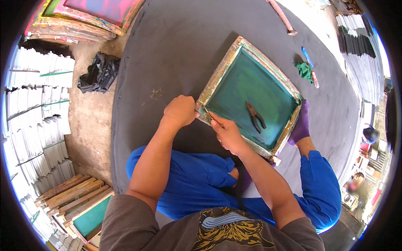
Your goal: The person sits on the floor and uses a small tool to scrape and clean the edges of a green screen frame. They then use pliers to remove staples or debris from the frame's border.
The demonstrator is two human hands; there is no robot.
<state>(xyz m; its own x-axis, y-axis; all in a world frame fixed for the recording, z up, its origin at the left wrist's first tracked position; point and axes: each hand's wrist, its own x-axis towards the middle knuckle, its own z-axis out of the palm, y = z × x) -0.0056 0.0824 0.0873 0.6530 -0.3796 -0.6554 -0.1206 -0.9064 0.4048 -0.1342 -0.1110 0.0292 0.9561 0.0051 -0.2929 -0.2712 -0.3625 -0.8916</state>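
Head view, the editor asking: "Where is the wooden frame point(220, 72), and what are the two hands doing?"

The photographer: "The frame is lying askew on the dark table point(167, 50), before a seated person in blue trousers point(184, 171), its green mesh point(238, 85) facing up. The left hand point(180, 111) is forming a tight fist against the frame's left corner. The right hand point(228, 134) is gripping a thin tool point(208, 113), its fingers closing round the shank, and is aiming the tip at that same corner."

Editor: "Is the left hand holding the wood?"

Photographer: "It is touching the corner, but its fingers are curling out of sight. I cannot tell what, if anything, the fist is holding."

Editor: "What is good work at that corner calling for?"

Photographer: "In my judgement, bracing the rail firmly and steering the tool in short, controlled pushes, with the tip pointing clear of both the mesh and the left hand. A purple-socked foot point(299, 123) is resting close by the right-hand rail and could be serving as a stop."

Editor: "And the pliers point(252, 112)?"

Photographer: "They are lying on the mesh, handles toward the person. Setting them by the green cloth point(303, 71) would be sparing the mesh a snag."
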